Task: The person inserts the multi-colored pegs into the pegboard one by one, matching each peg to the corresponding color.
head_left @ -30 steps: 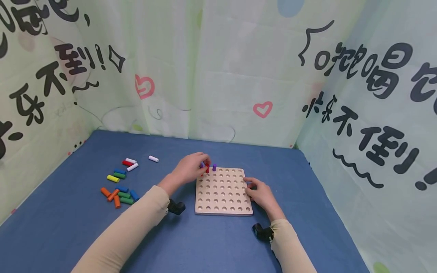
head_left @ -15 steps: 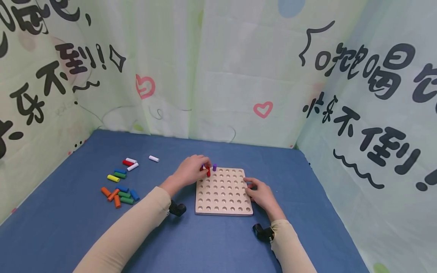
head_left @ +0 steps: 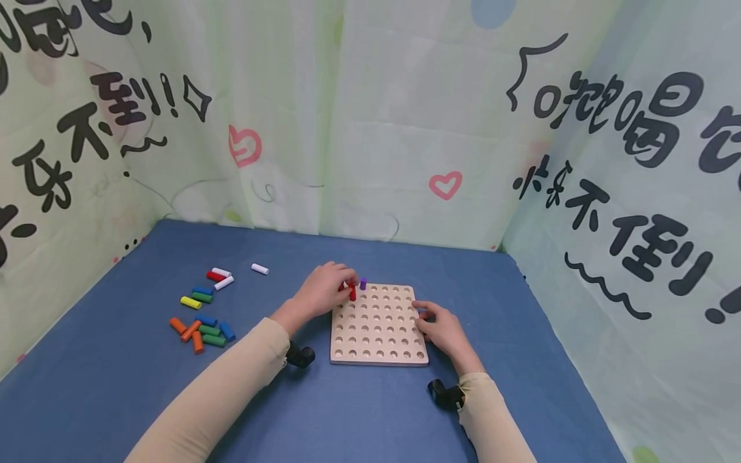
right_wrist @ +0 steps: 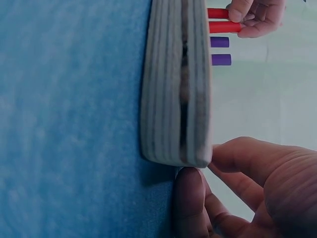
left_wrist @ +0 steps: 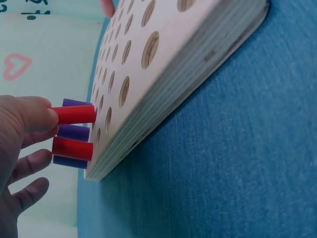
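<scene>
My left hand (head_left: 322, 287) is over the far left corner of a light wooden pegboard (head_left: 370, 361) and pinches a red peg (left_wrist: 77, 114) between thumb and finger. This peg stands upright, its lower end at a hole; how deep it sits is unclear. Beside it a second red peg (left_wrist: 73, 148) stands in the board. Several purple pegs (right_wrist: 221, 59) stand along the far row, partly hidden by my left hand in the head view. My right hand (head_left: 441, 326) holds the board's right edge, one digit at the top edge and another against the side.
Loose pegs lie on the blue tabletop (head_left: 278, 405) left of the board: a yellow peg (head_left: 191, 302), several orange pegs (head_left: 199, 342), green pegs (head_left: 213, 340), blue pegs (head_left: 227, 331), a red one and white pegs (head_left: 260, 269). A printed curtain (head_left: 376, 148) encloses the back and sides.
My left hand has shifted slightly nearer, with the red peg now a little lower in the head view. My right hand and the board have stayed in place.
</scene>
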`<state>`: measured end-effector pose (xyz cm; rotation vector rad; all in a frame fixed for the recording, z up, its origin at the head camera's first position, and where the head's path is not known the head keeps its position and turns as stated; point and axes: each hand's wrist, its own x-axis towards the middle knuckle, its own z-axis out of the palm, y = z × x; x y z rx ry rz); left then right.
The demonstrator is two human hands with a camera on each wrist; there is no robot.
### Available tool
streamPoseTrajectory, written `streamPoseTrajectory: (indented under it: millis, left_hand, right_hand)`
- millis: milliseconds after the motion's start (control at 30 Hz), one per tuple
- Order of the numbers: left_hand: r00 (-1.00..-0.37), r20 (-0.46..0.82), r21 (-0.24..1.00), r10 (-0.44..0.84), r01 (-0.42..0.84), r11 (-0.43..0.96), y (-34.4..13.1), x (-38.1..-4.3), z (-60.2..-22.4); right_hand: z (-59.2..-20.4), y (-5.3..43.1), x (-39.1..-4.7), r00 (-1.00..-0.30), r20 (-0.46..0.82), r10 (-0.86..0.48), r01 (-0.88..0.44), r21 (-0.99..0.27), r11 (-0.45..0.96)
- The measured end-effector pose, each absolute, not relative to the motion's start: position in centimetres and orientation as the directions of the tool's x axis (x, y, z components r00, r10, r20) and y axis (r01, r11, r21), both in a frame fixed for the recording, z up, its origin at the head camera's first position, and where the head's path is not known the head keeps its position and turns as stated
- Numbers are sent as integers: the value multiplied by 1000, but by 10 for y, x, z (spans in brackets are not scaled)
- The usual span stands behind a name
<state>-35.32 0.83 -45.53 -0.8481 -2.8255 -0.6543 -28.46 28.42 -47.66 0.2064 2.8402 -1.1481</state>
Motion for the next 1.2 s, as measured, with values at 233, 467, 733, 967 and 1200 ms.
streamPoseTrajectory:
  millis: [233,467,733,967,1200]
  left_hand:
    - [-838,243,365,489,546,754,7,-353,-457]
    - [-842,260,341,474,539,770,11,-353,-460]
    - [-853,247,329,460,520,788,12,-352,-463]
    - [-851,251,350,462,525,776,10,-354,-466]
    - [-847,247,372,470,531,762,6,-358,-469]
  right_hand:
    - [-475,283,-284,-989,-111,94,145,-690,709]
    - [-476,283,-284,-991,-101,93,137,-684,716]
    - [-477,282,-284,-990,-107,92,140,-681,719]
    - [-477,282,-284,-990,-104,93,139,-687,713]
    - [-478,283,-285,-991,-95,90,131,-685,716]
